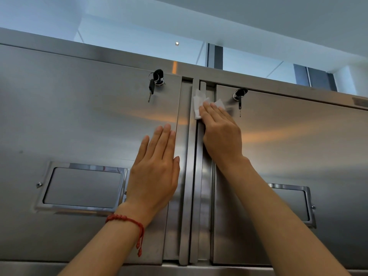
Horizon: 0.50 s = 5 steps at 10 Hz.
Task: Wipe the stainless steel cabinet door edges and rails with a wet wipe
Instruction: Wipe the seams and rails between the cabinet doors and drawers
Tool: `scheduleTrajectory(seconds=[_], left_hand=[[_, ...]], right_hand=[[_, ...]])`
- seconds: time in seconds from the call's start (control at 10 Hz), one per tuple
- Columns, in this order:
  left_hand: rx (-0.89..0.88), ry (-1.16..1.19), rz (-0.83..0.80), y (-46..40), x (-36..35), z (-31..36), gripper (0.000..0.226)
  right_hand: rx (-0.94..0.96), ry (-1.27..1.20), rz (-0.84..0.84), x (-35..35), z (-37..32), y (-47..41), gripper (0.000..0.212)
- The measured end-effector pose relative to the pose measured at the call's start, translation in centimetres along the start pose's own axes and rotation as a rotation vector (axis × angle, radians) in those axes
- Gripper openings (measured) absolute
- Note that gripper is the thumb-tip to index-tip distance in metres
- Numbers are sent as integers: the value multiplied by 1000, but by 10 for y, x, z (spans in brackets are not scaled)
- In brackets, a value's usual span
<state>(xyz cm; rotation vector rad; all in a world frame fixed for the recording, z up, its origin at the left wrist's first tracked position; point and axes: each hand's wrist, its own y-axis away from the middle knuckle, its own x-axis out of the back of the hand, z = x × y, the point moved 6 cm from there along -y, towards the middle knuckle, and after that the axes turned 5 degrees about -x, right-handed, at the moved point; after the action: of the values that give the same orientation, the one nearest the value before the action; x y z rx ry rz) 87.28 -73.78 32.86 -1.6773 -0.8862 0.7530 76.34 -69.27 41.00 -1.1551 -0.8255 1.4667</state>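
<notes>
Under white ceiling [278, 20], steel doors [79, 116]

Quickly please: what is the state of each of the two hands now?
Left hand: open, flat on the left door.
Right hand: open, pressing the wet wipe on the door edge.

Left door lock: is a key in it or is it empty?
Key in: a black-headed key sits in the left door lock, another dangling from its ring.
</notes>
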Motion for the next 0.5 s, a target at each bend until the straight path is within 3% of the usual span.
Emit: scheduleTrajectory(seconds=[0.5], left_hand=[[-2, 5, 22, 0, 2, 1, 54]], right_hand=[[-49, -12, -77, -6, 5, -15, 35]])
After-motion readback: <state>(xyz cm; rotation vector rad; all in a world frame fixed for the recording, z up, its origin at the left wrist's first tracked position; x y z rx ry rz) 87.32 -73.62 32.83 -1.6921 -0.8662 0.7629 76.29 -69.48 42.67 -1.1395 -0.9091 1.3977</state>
